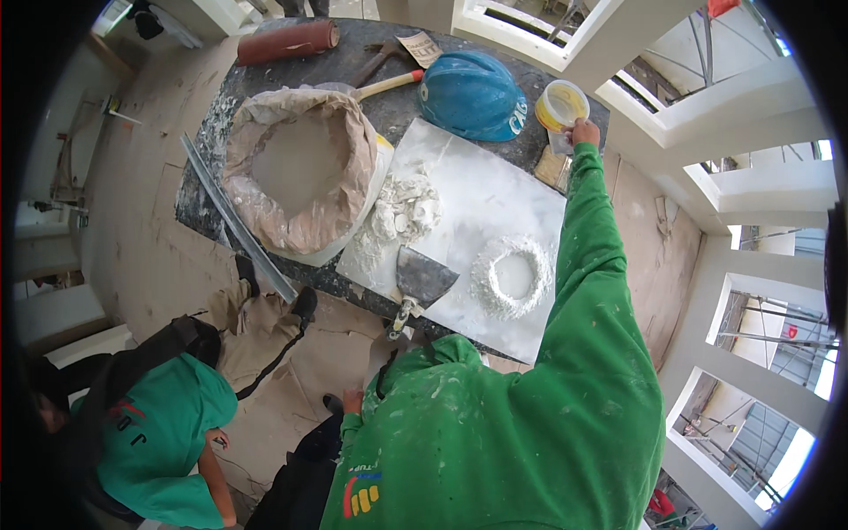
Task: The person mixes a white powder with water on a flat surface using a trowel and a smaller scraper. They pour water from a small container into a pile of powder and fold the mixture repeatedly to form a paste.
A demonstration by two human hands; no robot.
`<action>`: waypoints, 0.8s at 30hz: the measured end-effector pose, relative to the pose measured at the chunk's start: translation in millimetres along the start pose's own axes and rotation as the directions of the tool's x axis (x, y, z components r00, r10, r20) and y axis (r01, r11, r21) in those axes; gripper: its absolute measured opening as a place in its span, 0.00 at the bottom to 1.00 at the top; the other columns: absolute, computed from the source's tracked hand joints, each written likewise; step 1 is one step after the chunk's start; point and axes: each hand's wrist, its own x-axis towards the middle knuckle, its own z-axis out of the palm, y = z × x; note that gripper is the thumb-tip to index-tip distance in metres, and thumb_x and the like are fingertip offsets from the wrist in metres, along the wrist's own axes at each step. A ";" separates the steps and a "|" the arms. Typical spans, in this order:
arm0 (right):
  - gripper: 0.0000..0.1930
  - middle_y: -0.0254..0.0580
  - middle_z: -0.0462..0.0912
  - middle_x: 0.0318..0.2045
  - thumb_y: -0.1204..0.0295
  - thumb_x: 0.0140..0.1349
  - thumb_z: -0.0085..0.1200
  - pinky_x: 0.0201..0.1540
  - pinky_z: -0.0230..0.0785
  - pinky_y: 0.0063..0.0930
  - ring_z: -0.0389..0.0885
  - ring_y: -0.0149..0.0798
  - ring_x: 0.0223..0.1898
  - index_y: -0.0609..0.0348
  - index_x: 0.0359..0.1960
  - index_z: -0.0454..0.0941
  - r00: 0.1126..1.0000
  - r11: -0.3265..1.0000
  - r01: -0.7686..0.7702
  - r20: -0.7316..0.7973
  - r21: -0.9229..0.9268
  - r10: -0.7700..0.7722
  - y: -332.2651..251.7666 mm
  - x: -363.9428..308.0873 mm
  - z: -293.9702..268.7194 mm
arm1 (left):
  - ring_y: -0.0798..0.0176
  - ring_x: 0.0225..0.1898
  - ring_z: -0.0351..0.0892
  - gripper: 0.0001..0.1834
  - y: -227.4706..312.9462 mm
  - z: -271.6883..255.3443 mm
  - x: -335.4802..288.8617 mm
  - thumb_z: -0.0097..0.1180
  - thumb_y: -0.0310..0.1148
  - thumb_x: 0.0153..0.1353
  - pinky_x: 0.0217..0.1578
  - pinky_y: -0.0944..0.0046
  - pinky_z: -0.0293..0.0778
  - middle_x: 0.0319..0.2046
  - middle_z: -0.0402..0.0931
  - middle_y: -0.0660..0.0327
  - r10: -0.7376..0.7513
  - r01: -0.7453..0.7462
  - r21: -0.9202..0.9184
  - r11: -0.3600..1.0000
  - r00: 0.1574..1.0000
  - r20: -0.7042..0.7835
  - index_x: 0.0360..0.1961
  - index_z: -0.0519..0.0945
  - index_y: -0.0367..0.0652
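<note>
My right arm stretches to the far right of the table, where my right hand (583, 132) is closed on the near edge of a round plastic tub (563, 104) with a yellow band. Low beside my body, my left hand (352, 401) shows only in part; its fingers are not clear. On a pale board (477, 181) lies a ring of white powder (513, 276) with a hollow middle. A looser heap of white powder (408, 208) is at the board's left. A wide scraper (424, 278) rests at the near edge, blade on the board.
A large open paper sack (296, 168) stands left of the board, with a long metal straightedge (237, 218) beside it. Behind are a blue hard hat (473, 95), a hammer (386, 84) and a reddish roll (288, 42). A co-worker (163, 433) in green is at lower left.
</note>
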 end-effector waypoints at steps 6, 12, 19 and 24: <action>0.16 0.54 0.82 0.23 0.71 0.60 0.41 0.14 0.71 0.28 0.78 0.36 0.14 0.76 0.32 0.75 0.987 0.977 -0.158 0.027 0.145 0.156 12.4 63.1 10.8 | 0.52 0.45 0.78 0.21 34.8 -14.5 -27.1 0.58 0.36 0.57 0.48 0.57 0.72 0.43 0.77 0.48 -0.006 -0.001 -0.110 0.994 0.998 -0.062 0.48 0.72 0.36; 0.18 0.57 0.83 0.29 0.67 0.63 0.41 0.17 0.72 0.28 0.77 0.37 0.17 0.75 0.43 0.71 0.977 0.964 -0.211 0.041 0.162 0.207 20.2 80.4 23.1 | 0.52 0.42 0.79 0.20 54.2 -8.6 -40.4 0.58 0.37 0.58 0.46 0.56 0.73 0.43 0.77 0.49 -0.008 -0.005 -0.120 0.993 0.994 -0.106 0.48 0.72 0.38; 0.25 0.51 0.82 0.31 0.58 0.65 0.46 0.19 0.70 0.27 0.78 0.35 0.22 0.72 0.50 0.67 0.978 0.977 -0.207 -0.015 0.049 0.208 -6.2 46.7 2.4 | 0.52 0.41 0.78 0.22 137.7 -35.4 -32.5 0.58 0.36 0.57 0.44 0.56 0.72 0.39 0.77 0.50 -0.077 0.070 -0.054 0.996 0.984 -0.159 0.50 0.70 0.36; 0.27 0.41 0.76 0.32 0.62 0.64 0.52 0.19 0.64 0.20 0.74 0.28 0.23 0.68 0.59 0.65 0.950 0.949 0.311 0.001 -0.055 -0.312 -23.6 -70.9 -4.0 | 0.52 0.42 0.75 0.23 344.0 -81.6 -32.4 0.59 0.43 0.58 0.43 0.57 0.71 0.40 0.73 0.52 0.291 -0.300 0.008 0.954 0.919 -0.266 0.47 0.70 0.39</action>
